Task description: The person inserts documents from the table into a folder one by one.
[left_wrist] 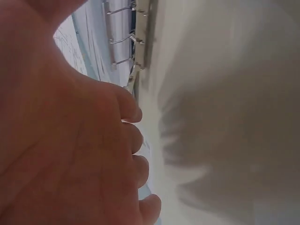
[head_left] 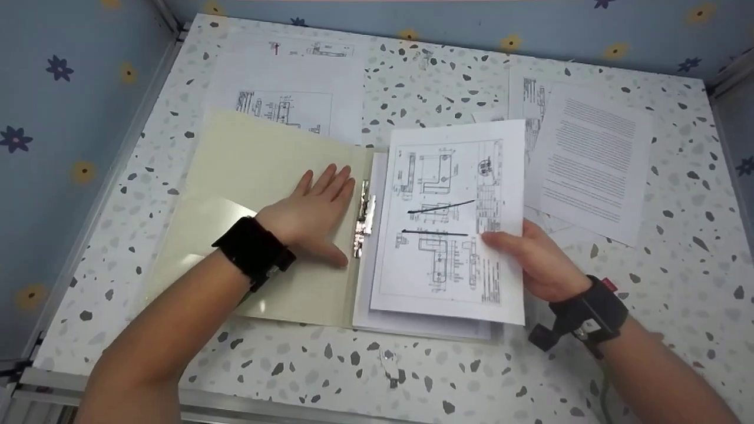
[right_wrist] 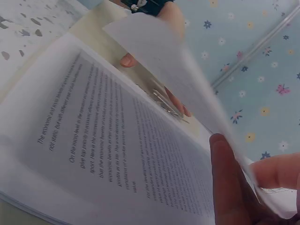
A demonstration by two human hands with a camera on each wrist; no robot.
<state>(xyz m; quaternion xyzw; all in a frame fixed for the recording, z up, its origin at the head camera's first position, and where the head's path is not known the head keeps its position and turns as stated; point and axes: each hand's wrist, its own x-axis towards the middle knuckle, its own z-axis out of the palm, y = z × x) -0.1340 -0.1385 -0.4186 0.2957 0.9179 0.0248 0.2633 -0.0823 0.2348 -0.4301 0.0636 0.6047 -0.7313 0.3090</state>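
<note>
A cream folder point(head_left: 277, 135) lies spread on the table, with a metal ring clip point(head_left: 364, 218) along its spine. My left hand point(head_left: 315, 206), fingers straight and spread, is over the inside of the left cover, beside the clip. In the left wrist view its shadow falls on the cover. My right hand point(head_left: 545, 259) pinches the right edge of a drawing sheet point(head_left: 453, 176) marked with two dark lines. The right wrist view shows this sheet raised at a slant above a page of printed text point(right_wrist: 112, 136) on the folder's paper stack.
Loose drawing sheets point(head_left: 294, 70) lie behind the folder at the back left. More papers, topped by a text page point(head_left: 595, 159), overlap at the right. Flowered blue panels point(head_left: 471, 29) border the speckled table point(head_left: 424, 377) at the back and sides.
</note>
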